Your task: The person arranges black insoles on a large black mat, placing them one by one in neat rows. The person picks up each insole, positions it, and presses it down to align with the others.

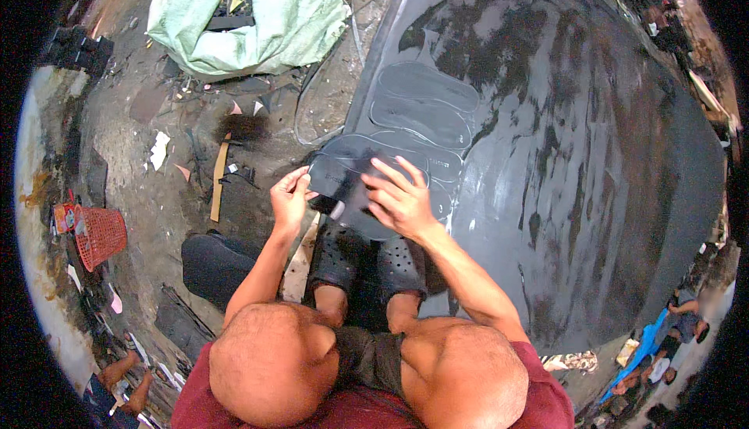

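A large black rubber-like sheet (530,273) lies before me, with several shoe-sole outlines (427,90) marked on it in pale lines. At its near left corner is a dark sole-shaped piece (331,165). My left hand (290,199) pinches that piece's left edge between thumb and fingers. Over its right part my right hand (402,201) is spread, fingers apart and slightly blurred; whether the fingertips touch the surface I cannot tell. A small pale object (337,210) shows between my hands, too blurred to name. My feet, in black perforated clogs (402,264), stand at the sheet's near edge.
A pale green sack (304,15) stands open at the far left. A red plastic basket (100,235) and a wooden strip (220,179) are on the littered floor at left. Beside my left leg lies a black piece (214,261). Other people (667,347) sit at the lower right and lower left.
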`<state>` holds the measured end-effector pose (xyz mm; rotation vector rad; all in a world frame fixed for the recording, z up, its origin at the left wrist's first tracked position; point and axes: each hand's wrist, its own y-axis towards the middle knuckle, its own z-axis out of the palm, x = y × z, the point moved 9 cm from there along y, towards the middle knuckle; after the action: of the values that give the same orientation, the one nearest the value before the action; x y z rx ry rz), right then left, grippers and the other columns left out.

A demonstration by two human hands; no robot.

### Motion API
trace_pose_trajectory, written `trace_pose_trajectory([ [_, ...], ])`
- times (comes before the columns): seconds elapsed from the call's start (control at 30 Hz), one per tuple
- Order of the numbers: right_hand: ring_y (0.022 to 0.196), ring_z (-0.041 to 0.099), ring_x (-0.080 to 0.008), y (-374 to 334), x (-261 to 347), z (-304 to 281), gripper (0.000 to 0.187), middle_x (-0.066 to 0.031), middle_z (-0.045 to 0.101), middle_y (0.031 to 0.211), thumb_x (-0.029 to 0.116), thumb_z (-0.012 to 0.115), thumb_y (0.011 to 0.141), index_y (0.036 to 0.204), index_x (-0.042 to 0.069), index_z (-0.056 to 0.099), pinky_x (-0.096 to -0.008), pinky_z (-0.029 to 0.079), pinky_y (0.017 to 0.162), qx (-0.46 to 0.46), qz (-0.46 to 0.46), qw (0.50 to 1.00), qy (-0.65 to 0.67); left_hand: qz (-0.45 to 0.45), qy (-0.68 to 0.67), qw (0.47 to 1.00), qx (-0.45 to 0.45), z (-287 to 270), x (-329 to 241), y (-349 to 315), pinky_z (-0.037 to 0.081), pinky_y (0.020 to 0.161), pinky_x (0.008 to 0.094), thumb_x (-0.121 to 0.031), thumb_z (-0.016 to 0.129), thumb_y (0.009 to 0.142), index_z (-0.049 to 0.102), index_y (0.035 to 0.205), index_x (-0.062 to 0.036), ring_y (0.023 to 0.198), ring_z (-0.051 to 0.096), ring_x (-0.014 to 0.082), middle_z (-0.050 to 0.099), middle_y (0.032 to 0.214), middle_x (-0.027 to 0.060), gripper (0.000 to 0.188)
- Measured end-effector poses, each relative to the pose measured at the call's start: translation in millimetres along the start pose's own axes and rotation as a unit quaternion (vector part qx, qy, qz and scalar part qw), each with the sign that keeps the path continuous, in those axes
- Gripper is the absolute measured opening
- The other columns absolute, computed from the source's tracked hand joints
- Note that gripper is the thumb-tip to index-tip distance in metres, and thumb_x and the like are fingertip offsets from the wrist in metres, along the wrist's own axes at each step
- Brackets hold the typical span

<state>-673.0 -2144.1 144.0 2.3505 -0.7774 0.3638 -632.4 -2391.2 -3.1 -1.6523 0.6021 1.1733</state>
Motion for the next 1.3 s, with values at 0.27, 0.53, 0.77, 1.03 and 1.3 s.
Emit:
trace_pose_trajectory([
  [0.27,0.093,0.072,-0.0246,-24,-50,-211,0.029,-0.0101,0.075,0.097,-0.006,0.072,0.073,0.099,0.006,0.075,-0.0352,0.054,0.086,-0.092,0.191,0.977,-0.015,0.265,0.323,0.904,-0.091,32,-66,-37,0.056,0.091,0.0393,-0.005,0.077,0.082,0.055,0.141,-0.0085,0.122,0.056,0.0288,0.041,0.152,0.0214,0.063],
  [0.53,0.102,0.063,-0.0143,13,-199,-192,0.033,-0.0083,0.068,0.112,0.007,0.072,0.092,0.122,-0.005,0.062,-0.0278,0.049,0.091,-0.436,0.313,0.805,0.253,-0.042,-0.319,0.905,0.278,188,-167,82,0.048,0.090,0.0356,-0.039,0.063,0.096,0.048,0.145,-0.0072,0.114,0.057,0.0163,0.058,0.133,0.0055,0.061],
  [0.77,0.120,0.056,-0.0263,-4,-386,-99,0.060,-0.0151,0.061,0.125,0.001,0.076,0.077,0.132,0.001,0.053,-0.0387,0.043,0.105,-0.345,0.428,0.813,0.190,0.090,0.054,0.986,0.132,268,-190,224,0.054,0.079,0.0310,-0.002,0.079,0.079,0.069,0.122,-0.0075,0.097,0.066,0.0166,0.069,0.113,0.0106,0.044],
  [1.03,0.120,0.061,-0.0269,-47,-444,-34,0.057,-0.0161,0.064,0.127,-0.001,0.074,0.077,0.131,0.005,0.057,-0.0355,0.047,0.102,-0.327,0.511,0.773,0.188,0.038,0.172,0.983,0.056,276,-113,279,0.058,0.068,0.0274,-0.004,0.084,0.072,0.076,0.103,-0.0007,0.079,0.070,0.0141,0.075,0.096,0.0105,0.032],
  [1.3,0.116,0.063,-0.0336,-35,-439,-28,0.060,-0.0205,0.067,0.121,0.006,0.077,0.073,0.130,0.007,0.058,-0.0405,0.049,0.100,-0.258,0.572,0.769,0.121,0.054,0.181,0.981,0.048,263,-98,297,0.055,0.064,0.0250,-0.010,0.084,0.075,0.076,0.102,-0.0005,0.072,0.069,0.0127,0.076,0.090,0.0086,0.029],
])
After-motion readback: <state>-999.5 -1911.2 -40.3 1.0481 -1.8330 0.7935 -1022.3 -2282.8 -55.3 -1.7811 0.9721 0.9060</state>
